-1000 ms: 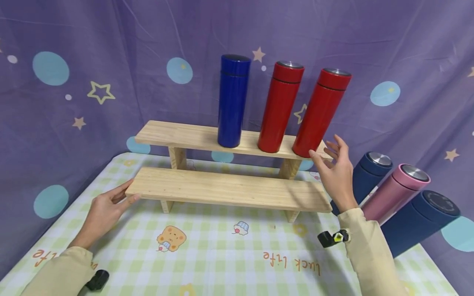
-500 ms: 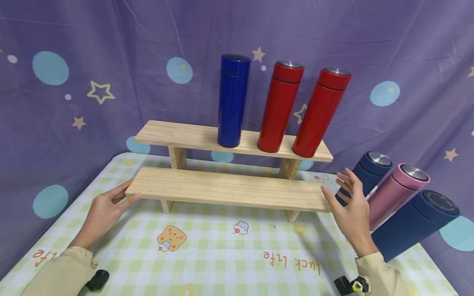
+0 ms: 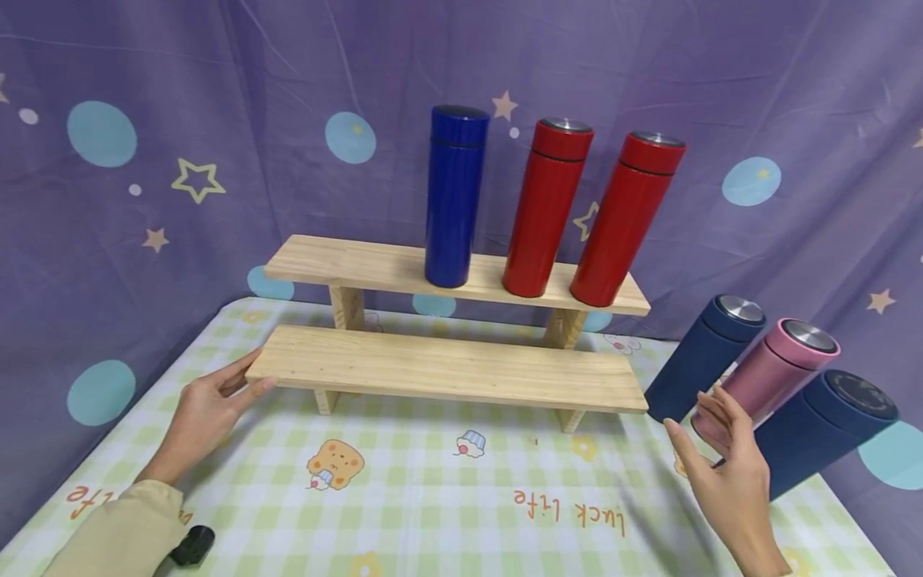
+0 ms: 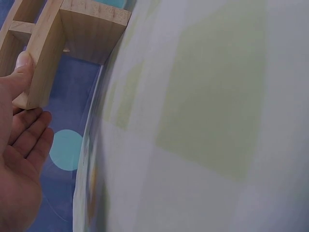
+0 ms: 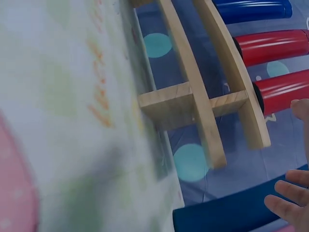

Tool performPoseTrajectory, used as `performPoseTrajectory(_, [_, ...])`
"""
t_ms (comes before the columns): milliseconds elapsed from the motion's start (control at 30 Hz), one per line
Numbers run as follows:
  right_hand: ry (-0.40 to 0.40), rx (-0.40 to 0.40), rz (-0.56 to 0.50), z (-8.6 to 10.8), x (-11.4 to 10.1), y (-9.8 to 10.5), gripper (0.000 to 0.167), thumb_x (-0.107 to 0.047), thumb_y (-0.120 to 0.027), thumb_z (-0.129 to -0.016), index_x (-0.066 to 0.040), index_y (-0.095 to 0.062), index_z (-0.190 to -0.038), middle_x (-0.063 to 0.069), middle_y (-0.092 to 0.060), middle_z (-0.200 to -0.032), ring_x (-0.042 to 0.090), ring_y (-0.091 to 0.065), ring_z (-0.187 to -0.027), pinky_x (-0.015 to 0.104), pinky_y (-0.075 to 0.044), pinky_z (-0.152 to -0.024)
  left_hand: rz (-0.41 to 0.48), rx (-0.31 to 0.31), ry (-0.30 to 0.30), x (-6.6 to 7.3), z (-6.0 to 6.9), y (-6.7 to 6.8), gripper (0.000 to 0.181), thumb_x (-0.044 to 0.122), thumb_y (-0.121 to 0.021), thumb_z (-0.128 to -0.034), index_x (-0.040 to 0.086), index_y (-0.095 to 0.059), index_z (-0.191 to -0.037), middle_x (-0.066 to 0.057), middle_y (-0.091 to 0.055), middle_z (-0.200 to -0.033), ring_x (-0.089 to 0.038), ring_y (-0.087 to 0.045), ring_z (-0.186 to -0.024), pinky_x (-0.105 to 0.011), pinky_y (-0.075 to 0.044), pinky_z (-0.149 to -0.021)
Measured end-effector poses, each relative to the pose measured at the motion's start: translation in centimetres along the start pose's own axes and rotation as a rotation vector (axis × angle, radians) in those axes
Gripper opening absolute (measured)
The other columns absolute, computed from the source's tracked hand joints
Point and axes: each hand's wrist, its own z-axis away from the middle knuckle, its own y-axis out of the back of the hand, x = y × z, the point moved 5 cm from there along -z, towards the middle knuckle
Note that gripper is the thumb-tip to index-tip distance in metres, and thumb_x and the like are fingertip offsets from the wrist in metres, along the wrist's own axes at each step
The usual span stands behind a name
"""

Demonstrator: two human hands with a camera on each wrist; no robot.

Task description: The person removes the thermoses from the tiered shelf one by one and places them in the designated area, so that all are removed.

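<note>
On the checked cloth point(image 3: 433, 513), left fingers point(image 3: 234, 369) pinch the crosswise 2-tier shelf point(image 3: 447, 369); right fingers point(image 3: 734, 415) spread, empty, near an upright pink bottle point(image 3: 773, 373).

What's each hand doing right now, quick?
Left hand: holding the end of the lower wooden shelf.
Right hand: open, holding nothing, near the pink flask.

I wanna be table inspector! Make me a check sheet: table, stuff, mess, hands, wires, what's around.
Surface: checkered tablecloth with cartoons and writing.
Job's things: wooden shelf; on its upper board stand a blue bottle and two red bottles; to its right, two navy bottles and a pink bottle.
Clutter: nothing seen.
Left hand: holds the lower board's left end.
Right hand: near the pink bottle, holding nothing; contact unclear.
Cables: nothing seen.
Surroundings: purple curtain with stars and circles.
</note>
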Motion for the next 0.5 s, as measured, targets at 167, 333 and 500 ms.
performPoseTrajectory(167, [-0.031, 0.043, 0.053, 1.3, 0.3, 1.2, 0.080, 0.004, -0.082, -0.085, -0.014, -0.047, -0.155, 0.002, -0.062, -0.134, -0.009, -0.052, -0.117, 0.004, -0.040, -0.089, 0.002, 0.011, -0.008, -0.1, 0.0, 0.0, 0.065, 0.031, -0.071, -0.1015, -0.002, -0.048, -0.152, -0.037, -0.055, -0.137, -0.053, -0.057, -0.120, -0.002, -0.042, -0.074])
performPoseTrajectory(333, [-0.086, 0.102, 0.078, 2.3, 1.0, 2.3, 0.077, 0.002, -0.082, -0.087, -0.014, -0.048, -0.154, -0.010, -0.058, -0.131, -0.012, -0.050, -0.115, 0.003, -0.040, -0.089, 0.005, 0.005, -0.005, 0.1, 0.0, 0.0, 0.066, 0.032, -0.071, -0.1017, -0.002, -0.047, -0.153, -0.037, -0.054, -0.138, -0.054, -0.057, -0.120, -0.001, -0.041, -0.074])
performPoseTrajectory(500, [-0.107, 0.196, 0.068, 3.3, 1.5, 3.3, 0.076, 0.003, -0.084, -0.083, -0.012, -0.053, -0.151, -0.023, -0.057, -0.126, -0.012, -0.054, -0.110, 0.004, -0.042, -0.088, 0.004, -0.002, 0.001, 0.2, 0.1, 0.1, 0.066, 0.033, -0.071, -0.1014, -0.002, -0.047, -0.153, -0.038, -0.054, -0.137, -0.054, -0.057, -0.120, -0.001, -0.042, -0.073])
